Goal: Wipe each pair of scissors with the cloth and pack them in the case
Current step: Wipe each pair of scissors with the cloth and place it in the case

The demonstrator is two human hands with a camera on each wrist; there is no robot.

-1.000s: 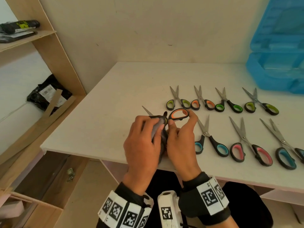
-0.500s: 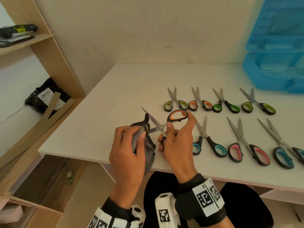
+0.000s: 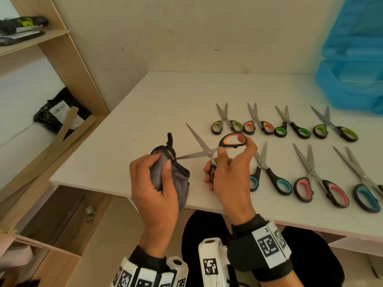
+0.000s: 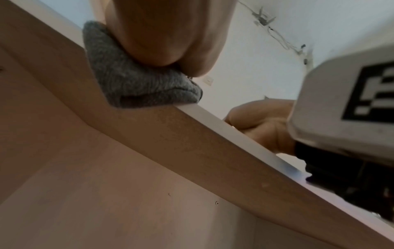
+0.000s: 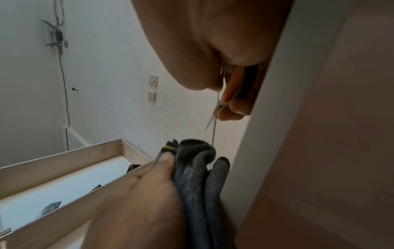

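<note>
Head view is showing the right hand (image 3: 230, 175) holding a pair of orange-handled scissors (image 3: 209, 151) just above the near edge of the table (image 3: 145, 112), its fingers (image 3: 249, 147) curling round the upper handle loop while the lower loop is sitting hidden inside the palm. The blades are standing wide apart — one pointing up and away, the other reaching left into a grey cloth (image 3: 176, 177). The left hand (image 3: 154, 183) is gripping that bunched cloth, thumb and fingers pinching it closed round the blade tip.

On the table to the right, seven more pairs are lying in two rows: four small scissors (image 3: 284, 123) at the back with green and orange handles, three larger scissors (image 3: 319, 177) in front with blue and pink handles. The blue case (image 3: 352, 69) is standing open at the far right corner, well apart from the hands.

The right wrist view is showing the thin blade (image 5: 213, 134) running down into the folds of the cloth — the left wrist view is showing the cloth (image 4: 136, 84) resting against the table edge.
</note>
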